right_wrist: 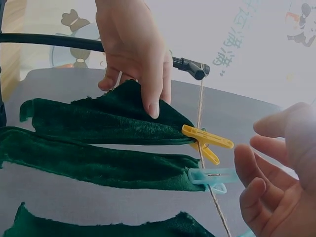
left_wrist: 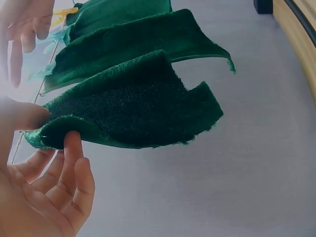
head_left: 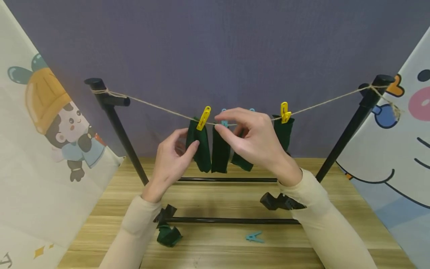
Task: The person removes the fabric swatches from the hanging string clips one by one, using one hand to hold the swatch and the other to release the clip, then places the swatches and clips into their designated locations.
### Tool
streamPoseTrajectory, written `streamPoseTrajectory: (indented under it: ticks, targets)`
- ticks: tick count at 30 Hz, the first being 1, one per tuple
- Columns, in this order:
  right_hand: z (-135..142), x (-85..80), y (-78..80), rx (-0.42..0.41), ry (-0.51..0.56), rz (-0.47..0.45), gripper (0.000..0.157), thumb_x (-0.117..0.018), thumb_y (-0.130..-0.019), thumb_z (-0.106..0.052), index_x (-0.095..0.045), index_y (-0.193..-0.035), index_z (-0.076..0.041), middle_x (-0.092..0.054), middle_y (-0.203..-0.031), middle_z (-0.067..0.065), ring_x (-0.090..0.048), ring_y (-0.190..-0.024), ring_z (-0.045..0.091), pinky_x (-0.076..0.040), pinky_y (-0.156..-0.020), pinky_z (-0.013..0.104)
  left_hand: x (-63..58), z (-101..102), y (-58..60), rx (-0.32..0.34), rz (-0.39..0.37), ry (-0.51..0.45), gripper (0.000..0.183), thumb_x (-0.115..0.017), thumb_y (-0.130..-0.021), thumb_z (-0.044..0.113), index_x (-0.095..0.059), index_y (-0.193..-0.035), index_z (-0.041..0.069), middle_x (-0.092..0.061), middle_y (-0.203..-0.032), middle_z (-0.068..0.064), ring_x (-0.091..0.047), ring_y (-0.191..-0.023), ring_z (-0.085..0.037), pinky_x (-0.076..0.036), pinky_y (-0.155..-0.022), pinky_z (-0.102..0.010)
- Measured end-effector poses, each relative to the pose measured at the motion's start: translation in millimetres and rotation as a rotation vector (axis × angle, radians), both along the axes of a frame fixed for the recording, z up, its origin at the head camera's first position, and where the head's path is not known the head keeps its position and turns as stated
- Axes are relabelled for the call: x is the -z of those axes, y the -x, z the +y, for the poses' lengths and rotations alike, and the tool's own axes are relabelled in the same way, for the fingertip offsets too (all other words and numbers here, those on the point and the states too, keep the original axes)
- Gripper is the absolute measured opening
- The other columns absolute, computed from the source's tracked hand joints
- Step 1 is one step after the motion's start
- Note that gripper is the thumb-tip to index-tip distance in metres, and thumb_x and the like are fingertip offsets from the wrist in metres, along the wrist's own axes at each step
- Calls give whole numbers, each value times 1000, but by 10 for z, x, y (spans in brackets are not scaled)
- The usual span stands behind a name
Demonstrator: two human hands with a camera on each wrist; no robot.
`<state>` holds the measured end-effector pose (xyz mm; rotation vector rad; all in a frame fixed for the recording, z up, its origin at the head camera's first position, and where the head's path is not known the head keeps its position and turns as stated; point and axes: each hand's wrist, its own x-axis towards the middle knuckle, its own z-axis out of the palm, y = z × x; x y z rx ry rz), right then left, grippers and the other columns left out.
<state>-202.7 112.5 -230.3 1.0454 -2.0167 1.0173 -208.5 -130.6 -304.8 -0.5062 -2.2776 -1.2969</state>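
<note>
Straightening seems the step: left fingers [head_left: 178, 135] pinch the leftmost green strip [head_left: 202, 155], hung on the string [head_left: 158, 107] by a yellow peg [head_left: 203, 118]; right fingers [head_left: 236, 115] curve loosely, empty. Next probably calls for releasing the strip.

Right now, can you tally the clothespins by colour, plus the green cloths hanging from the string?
Yellow clothespins: 2
Blue clothespins: 3, counting the one on the table
Hanging green cloths: 4
Total: 9
</note>
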Motion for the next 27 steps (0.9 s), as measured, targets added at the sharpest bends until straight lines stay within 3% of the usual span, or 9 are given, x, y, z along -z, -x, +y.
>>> streamPoseTrajectory:
  ticks: [8,16,21,24,27]
  targets:
    - [-46,-36,30,22,-14,-5,20,-77,-97,-13,-81,-116,-7,-79,-120,7,-64,-59,6,-51,-56,26,-51,22,10,17,11,-31,40,-72,-102,26,-66,-139,12,-75,-113,-7,-70,-81,-19,-60,-72,-37]
    - [-100,-89,8,25,-25,-68,25,-78,-97,-18,-80,-121,-9,-78,-125,5,-64,-59,4,-52,-54,28,-88,34,22,19,30,-37,38,-72,-103,25,-67,-138,10,-76,-107,-10,-72,-79,-21,-62,-71,-41]
    - [-145,-131,-12,51,-54,-121,32,-76,-99,-22,-76,-129,-10,-77,-126,5,-63,-59,4,-49,-52,30,-124,43,37,35,1,-62,35,-71,-103,25,-69,-135,12,-76,-109,-9,-71,-79,-21,-60,-69,-36]
    - [-167,-164,-21,79,-80,-156,37,-74,-101,-25,-73,-135,-11,-79,-103,4,-58,-52,6,-44,-48,31,-142,40,65,44,-33,-84,34,-71,-104,26,-70,-135,12,-75,-110,-10,-69,-78,-21,-58,-66,-32]
    - [-190,-197,-23,109,-109,-197,40,-70,-103,-27,-69,-141,-14,-68,-69,1,-49,-44,12,-38,-44,33,-141,30,108,45,-55,-97,33,-70,-104,26,-70,-134,12,-74,-111,-11,-68,-79,-21,-56,-66,-29]
